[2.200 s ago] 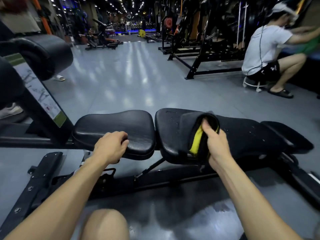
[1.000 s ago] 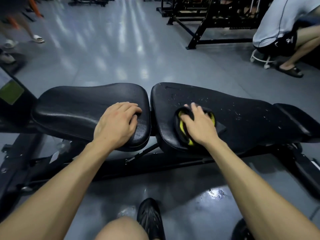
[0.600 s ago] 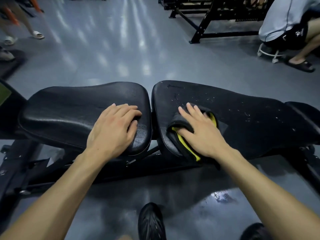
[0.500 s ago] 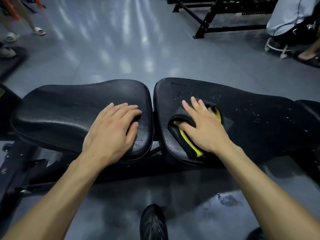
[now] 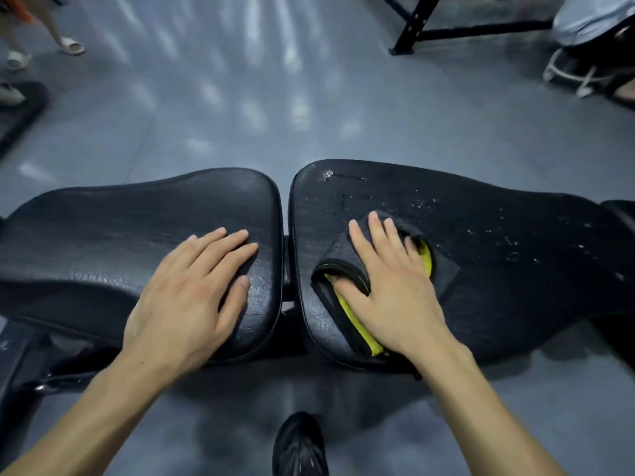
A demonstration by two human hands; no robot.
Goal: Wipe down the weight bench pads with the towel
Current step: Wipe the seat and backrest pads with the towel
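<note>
The bench has two black pads side by side: a seat pad (image 5: 103,235) on the left and a longer back pad (image 5: 498,269) on the right, speckled with white flecks. A folded dark grey towel (image 5: 338,255) with a yellow inner side lies on the back pad's left end. My right hand (image 5: 388,290) presses flat on the towel, thumb tucked into its fold, fingers spread. My left hand (image 5: 192,297) rests flat on the seat pad's right end, holding nothing.
The bench's black frame (image 5: 20,359) runs low at the left. My black shoe (image 5: 299,444) stands on the grey floor below the pads. A seated person (image 5: 591,32) and a rack base (image 5: 446,29) are at the far right; another person's feet (image 5: 68,46) at the far left.
My right hand went from gripping the towel at the pad's front edge to pressing it flat on top, sliding it slightly away. My left hand opened flat on the seat pad. The view tilted down.
</note>
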